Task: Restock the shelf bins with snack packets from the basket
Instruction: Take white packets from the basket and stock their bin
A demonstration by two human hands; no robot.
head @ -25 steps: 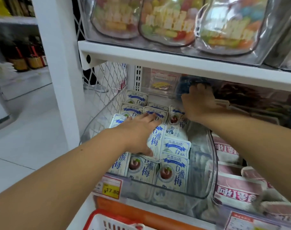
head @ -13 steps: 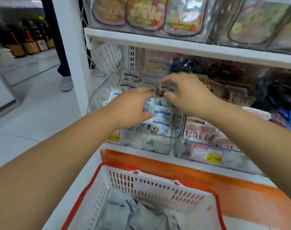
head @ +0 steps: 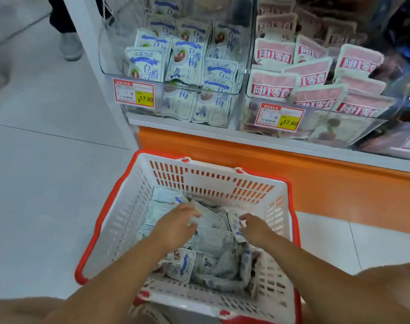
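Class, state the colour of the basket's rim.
Red; the basket walls are white. Shows best in the head view.

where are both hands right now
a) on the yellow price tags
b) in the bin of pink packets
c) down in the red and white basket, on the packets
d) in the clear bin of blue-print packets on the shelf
C: the left hand and the right hand are both inside the basket, their fingers curled on the packets in it, below the shelf bins.

White slotted basket [head: 127, 218], red rim; white packets [head: 213, 237] printed blue.
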